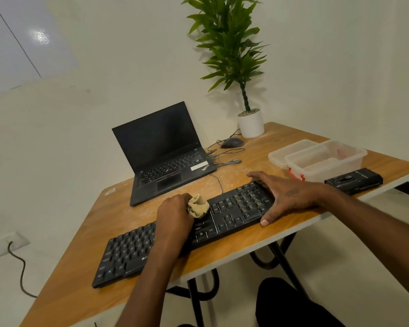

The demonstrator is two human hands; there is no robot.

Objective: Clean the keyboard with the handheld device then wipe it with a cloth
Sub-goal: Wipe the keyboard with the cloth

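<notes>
Both hands are on the black keyboard [222, 223]: left hand [174, 214] grips a bunched tan cloth [198, 206] mid-board, right hand [285, 195] lies flat, fingers spread, over its right end. Black handheld device [354, 180] rests on the table [104, 223] beyond the right wrist.

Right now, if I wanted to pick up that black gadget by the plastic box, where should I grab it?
Grab the black handheld device across its two long sides, fingers coming down from above. It lies flat near the table edge, right of the keyboard, and its top is bare. The clear plastic container sits close behind it, so probably reach from the front edge.
</notes>
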